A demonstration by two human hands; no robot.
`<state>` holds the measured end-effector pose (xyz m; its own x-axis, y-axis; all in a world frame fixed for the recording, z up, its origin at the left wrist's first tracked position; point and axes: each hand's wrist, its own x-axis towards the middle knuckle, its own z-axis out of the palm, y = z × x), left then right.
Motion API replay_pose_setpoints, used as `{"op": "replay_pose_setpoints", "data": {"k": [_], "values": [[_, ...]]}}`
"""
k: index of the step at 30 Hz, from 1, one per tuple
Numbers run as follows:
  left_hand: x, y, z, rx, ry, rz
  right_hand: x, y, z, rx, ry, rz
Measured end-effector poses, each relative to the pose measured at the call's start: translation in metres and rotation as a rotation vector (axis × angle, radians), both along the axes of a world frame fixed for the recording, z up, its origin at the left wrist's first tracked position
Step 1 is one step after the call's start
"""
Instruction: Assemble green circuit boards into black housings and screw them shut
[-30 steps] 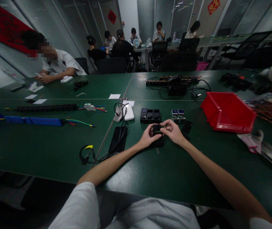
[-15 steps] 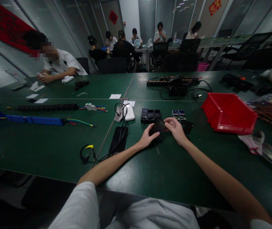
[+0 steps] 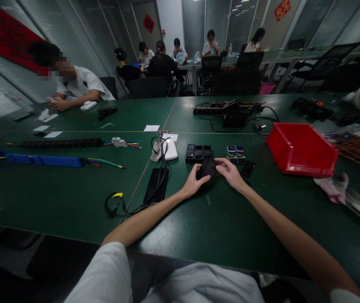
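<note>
Between both hands: small black plastic-looking casing [image 3: 207, 169], tilted, above the dark green tabletop [image 3: 173, 235].
Casing face: turned since a second ago; a pale green strip showed then, mostly a plain dark side now. I judge that handling has shifted to its right edge.
Left hand [image 3: 194, 183]: wrapped round the casing's left side, thumb nearest the wearer; it bears the hold.
Right hand [image 3: 232, 174]: thumb and fingertips gathered at the right edge by a thin pale line. From my remote station I cannot tell whether they pinch the edge or a separate part.
Beyond the hands: black three-bay module [image 3: 199, 153], close enough to crowd a forward move; two green circuit boards with small screens [image 3: 236, 154] just past the right fingers.
Right side: flat black glossy plate [image 3: 248, 169] near the right hand; open red plastic bin [image 3: 309, 167] farther out.
Left side: black rectangular slab [image 3: 154, 185], with a loose black cable [image 3: 142, 206] by the left forearm, a possible snag.
</note>
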<state>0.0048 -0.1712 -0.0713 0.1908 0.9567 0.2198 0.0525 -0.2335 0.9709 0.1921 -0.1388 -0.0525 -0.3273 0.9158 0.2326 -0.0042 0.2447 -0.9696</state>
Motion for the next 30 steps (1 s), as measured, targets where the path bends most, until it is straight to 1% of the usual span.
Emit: {"op": "replay_pose_setpoints", "data": {"k": [2,3,7,9,12,14,18,25,30], "values": [[-0.001,0.001,-0.002,-0.002,-0.007,0.040,0.002,0.001,-0.002,0.030,-0.075,-0.034],[-0.001,0.002,-0.003,-0.001,-0.012,0.066,0.003,0.002,-0.003,0.059,-0.145,-0.047],[-0.001,0.005,-0.007,0.006,-0.012,0.147,0.008,0.003,-0.006,0.269,-0.568,-0.054],[-0.001,0.006,-0.007,0.008,-0.003,0.153,0.009,0.001,-0.007,0.367,-0.758,-0.037],[0.000,0.006,-0.008,0.007,0.008,0.148,0.007,-0.003,-0.006,0.476,-0.940,-0.010],[-0.001,0.006,-0.008,0.000,0.006,0.152,0.006,-0.005,-0.006,0.527,-1.005,0.006],[-0.001,0.006,-0.009,-0.029,-0.020,0.154,0.004,-0.007,-0.005,0.581,-1.082,0.019],[0.000,0.006,-0.013,-0.045,-0.025,0.133,-0.002,-0.011,-0.006,0.703,-1.233,-0.002],[0.000,0.006,-0.012,-0.028,-0.004,0.123,-0.004,-0.013,-0.005,0.725,-1.270,-0.041]]}}
